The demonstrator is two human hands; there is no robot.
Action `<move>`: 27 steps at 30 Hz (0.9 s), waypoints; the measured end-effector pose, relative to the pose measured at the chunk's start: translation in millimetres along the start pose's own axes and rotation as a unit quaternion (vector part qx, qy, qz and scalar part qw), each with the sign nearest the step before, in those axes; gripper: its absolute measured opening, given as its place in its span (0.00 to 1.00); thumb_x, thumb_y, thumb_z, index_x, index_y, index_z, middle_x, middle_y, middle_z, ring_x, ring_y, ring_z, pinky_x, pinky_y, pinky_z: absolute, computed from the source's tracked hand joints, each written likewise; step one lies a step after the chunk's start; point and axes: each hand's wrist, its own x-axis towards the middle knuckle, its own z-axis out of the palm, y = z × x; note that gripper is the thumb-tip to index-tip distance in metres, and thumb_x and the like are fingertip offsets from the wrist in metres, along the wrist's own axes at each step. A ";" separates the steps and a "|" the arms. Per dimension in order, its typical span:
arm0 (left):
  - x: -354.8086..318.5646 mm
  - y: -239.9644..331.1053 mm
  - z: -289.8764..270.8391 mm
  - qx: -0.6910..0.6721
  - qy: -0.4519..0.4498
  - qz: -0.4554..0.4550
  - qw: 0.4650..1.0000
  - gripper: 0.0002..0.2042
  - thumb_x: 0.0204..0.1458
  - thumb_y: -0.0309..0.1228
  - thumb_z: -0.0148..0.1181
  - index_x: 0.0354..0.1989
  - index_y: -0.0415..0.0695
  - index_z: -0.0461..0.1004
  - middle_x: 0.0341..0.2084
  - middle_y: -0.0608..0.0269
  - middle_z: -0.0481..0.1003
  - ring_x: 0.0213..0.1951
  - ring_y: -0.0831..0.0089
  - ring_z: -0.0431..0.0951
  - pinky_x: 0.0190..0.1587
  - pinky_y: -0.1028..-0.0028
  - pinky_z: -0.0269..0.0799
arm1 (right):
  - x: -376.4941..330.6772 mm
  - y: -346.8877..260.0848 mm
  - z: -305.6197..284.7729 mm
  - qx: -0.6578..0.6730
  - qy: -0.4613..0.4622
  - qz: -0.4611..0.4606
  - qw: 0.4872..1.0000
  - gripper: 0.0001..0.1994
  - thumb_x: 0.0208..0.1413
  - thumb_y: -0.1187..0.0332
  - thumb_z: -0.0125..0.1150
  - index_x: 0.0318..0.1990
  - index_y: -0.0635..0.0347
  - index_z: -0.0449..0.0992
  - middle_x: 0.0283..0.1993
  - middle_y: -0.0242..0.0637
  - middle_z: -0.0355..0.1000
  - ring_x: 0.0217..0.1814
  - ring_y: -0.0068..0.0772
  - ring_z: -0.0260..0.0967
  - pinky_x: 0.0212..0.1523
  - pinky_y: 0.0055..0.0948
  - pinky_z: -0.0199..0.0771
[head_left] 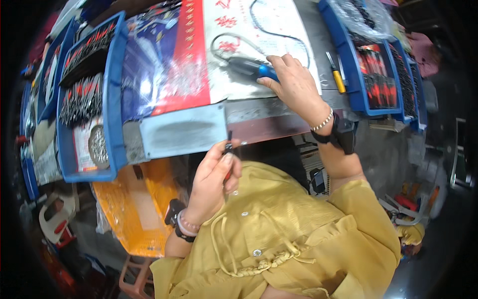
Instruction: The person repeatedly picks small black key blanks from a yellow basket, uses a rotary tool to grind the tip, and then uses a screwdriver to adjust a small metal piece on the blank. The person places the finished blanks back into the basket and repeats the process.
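Near the table's front edge, my left hand point(213, 172) is closed around a slim black-and-red part point(229, 148); its dark tip sticks up above my fingers. My palm hides most of that part. Farther up and to the right, my right hand point(298, 85) has thumb and fingers around the blue end of a corded electric screwdriver point(246, 67). The tool's black body lies slightly blurred over a white printed sheet point(221, 84), and a dark cord point(284, 36) curls away from it. Beside my left hand lies a pale blue rectangular plate point(184, 130) with a dark smudge.
Blue bins point(119, 94) with several black-and-red parts stand at left; another blue bin point(354, 94) stands at right. A yellow-handled tool point(338, 79) lies beside the right bin. Below the table's left side is an orange crate point(149, 239), with a stool point(135, 274) near it.
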 end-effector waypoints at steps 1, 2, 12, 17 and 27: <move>0.5 -0.2 2.1 0.015 -0.005 0.017 1.000 0.16 0.67 0.30 0.43 0.61 0.42 0.62 0.28 0.66 0.68 0.20 0.85 0.58 0.23 0.84 0.54 | -6.7 8.5 -11.3 0.026 0.035 0.056 0.998 0.18 0.55 0.61 0.64 0.49 0.60 0.71 0.42 0.47 0.72 0.44 0.50 0.72 0.43 0.42 0.73; 0.8 -0.3 3.4 0.032 -0.001 0.027 0.999 0.16 0.66 0.29 0.44 0.61 0.42 0.62 0.28 0.67 0.68 0.21 0.86 0.59 0.23 0.84 0.54 | -14.0 18.8 -21.8 0.063 0.104 0.057 0.991 0.17 0.57 0.62 0.62 0.50 0.60 0.72 0.44 0.47 0.73 0.44 0.50 0.73 0.43 0.42 0.73; 3.0 -2.2 12.6 0.308 0.006 0.126 0.943 0.13 0.65 0.28 0.48 0.54 0.36 0.63 0.29 0.65 0.72 0.23 0.87 0.65 0.26 0.84 0.63 | -55.9 112.3 -17.8 -0.234 -0.027 0.221 0.946 0.06 0.56 0.73 0.49 0.39 0.63 0.67 0.33 0.53 0.74 0.35 0.57 0.75 0.34 0.50 0.76; 3.3 -1.2 9.1 0.454 0.078 0.222 0.859 0.10 0.62 0.23 0.53 0.49 0.33 0.66 0.24 0.61 0.76 0.23 0.83 0.71 0.26 0.80 0.68 | -53.9 48.5 -71.4 0.347 0.058 0.305 0.885 0.14 0.61 0.70 0.54 0.49 0.71 0.73 0.32 0.28 0.68 0.31 0.15 0.62 0.33 0.19 0.66; 11.7 -8.0 -6.3 0.531 0.164 0.370 0.744 0.14 0.53 0.17 0.56 0.49 0.33 0.67 0.29 0.42 0.76 0.30 0.47 0.80 0.31 0.61 0.74 | -82.3 -86.6 -81.7 0.448 -0.108 0.059 0.885 0.13 0.52 0.81 0.58 0.47 0.68 0.72 0.42 0.47 0.72 0.42 0.44 0.75 0.44 0.31 0.75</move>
